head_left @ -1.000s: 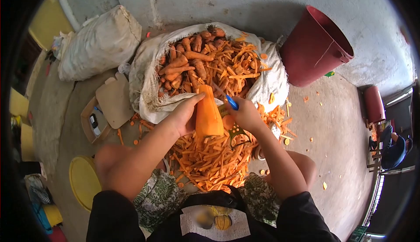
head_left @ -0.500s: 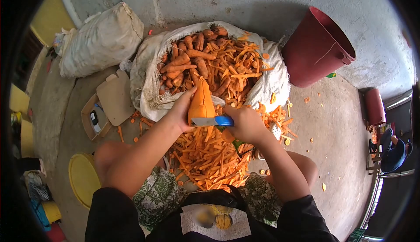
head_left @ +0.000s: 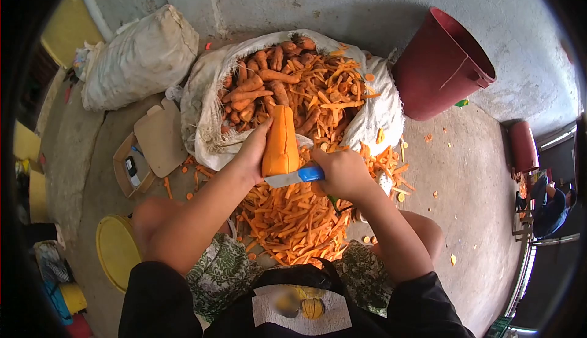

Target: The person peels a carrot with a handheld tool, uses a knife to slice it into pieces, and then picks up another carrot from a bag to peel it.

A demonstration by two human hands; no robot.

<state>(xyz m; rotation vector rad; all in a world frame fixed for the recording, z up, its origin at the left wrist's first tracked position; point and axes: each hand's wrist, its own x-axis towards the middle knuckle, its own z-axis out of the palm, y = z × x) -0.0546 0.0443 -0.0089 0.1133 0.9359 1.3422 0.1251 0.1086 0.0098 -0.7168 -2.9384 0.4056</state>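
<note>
- Grey floor (head_left: 465, 173) surrounds us.
- Our left hand (head_left: 254, 154) curls round the thick orange carrot (head_left: 281, 141), long axis pointing away.
- Our closed right hand (head_left: 342, 172) holds the blue-handled metal knife (head_left: 295, 178) across its near end, contact unclear.

Carrot (head_left: 282, 142) and knife (head_left: 310, 173) before the open sack (head_left: 203, 109).
From my end I see the left hand (head_left: 252, 156) gripping the peeled carrot, the right hand (head_left: 343, 173) holding the blue-handled knife, blade at the carrot's broad end. Orange strips (head_left: 299, 231) heap in front of the sack, a red bin (head_left: 431, 69) stands right of it, a cardboard box (head_left: 161, 142) left.
</note>
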